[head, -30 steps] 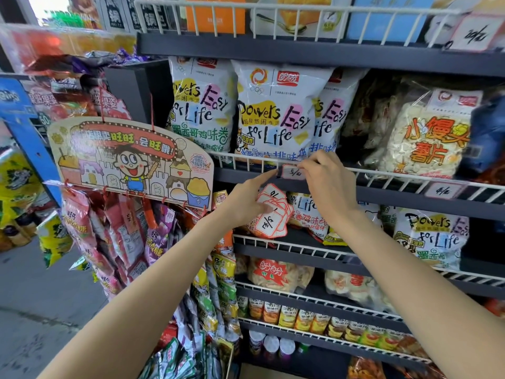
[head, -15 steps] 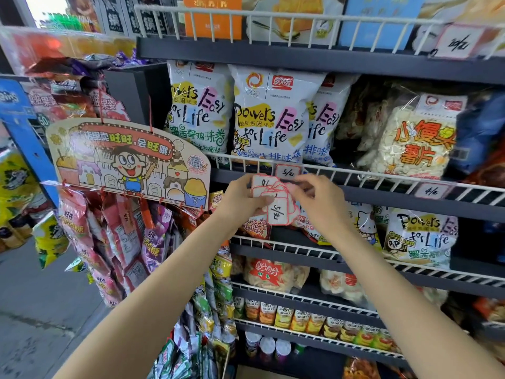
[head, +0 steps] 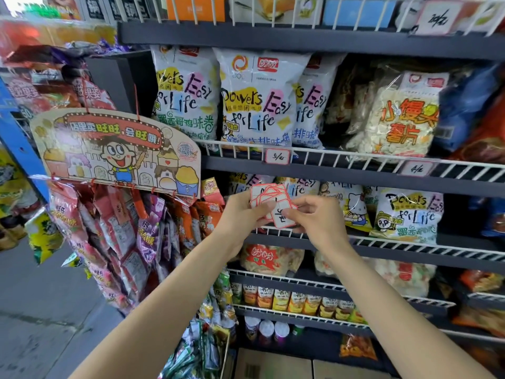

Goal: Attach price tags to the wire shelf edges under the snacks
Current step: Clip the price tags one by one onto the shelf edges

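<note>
While the left hand (head: pixel 240 214) pinches the stack of price tags (head: pixel 269 203), the right hand (head: pixel 314 217) pinches its lowest tag; loose tags above this grip may slip and fall.

Two bare forearms, no sleeves or jewellery visible

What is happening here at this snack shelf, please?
A person is putting price tags on the wire shelf edges. The left hand holds a bunch of red-bordered price tags, and the right hand pinches one tag from it. One tag already hangs on the wire edge under the Powers Easy for Life bags, another further right.
</note>
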A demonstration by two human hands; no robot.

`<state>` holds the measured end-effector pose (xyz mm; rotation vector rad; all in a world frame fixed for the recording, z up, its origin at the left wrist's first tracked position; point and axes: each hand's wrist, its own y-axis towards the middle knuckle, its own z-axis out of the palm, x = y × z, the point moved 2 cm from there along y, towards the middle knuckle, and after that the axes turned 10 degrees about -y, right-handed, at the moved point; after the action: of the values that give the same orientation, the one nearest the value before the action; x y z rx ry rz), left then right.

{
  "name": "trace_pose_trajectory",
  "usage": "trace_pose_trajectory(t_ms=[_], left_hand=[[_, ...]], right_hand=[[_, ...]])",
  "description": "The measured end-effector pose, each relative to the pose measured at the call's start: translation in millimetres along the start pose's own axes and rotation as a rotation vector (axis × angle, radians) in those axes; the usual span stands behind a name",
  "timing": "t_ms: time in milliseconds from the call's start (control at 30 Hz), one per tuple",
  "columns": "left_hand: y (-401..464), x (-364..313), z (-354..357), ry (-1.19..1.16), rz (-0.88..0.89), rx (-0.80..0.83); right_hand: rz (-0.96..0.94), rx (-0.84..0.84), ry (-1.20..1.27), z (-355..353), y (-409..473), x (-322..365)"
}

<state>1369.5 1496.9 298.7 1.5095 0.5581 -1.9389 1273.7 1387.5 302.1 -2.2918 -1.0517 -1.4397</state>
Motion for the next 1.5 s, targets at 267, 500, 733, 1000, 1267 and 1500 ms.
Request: trace_pose_trajectory(t_ms=[267,500,733,1000,1267,1500], left_hand=[[7,39,16,0.031,-0.081,-0.055],[37,86,40,0.380,-0.060,-0.106],[59,147,79,0.774,-0.236,0.096],[67,174,113,0.802,-0.345,0.149],[64,183,124,0.703,-0.295,0.097],[58,182,123,0.912,-0.248,0.186]], right_hand=[[0.075,0.110,-0.047,-7,1,-44],[0.082,0.000,-0.342,-44,21,-96],[-0.043,-0.012,-0.679,-81,45,-142],[-0.259,0.050,-0.963,-88,59,-170],[-0.340,0.090,-0.957,-95,65,-179],[-0.435,0.073,-0.914,-90,66,-188]])
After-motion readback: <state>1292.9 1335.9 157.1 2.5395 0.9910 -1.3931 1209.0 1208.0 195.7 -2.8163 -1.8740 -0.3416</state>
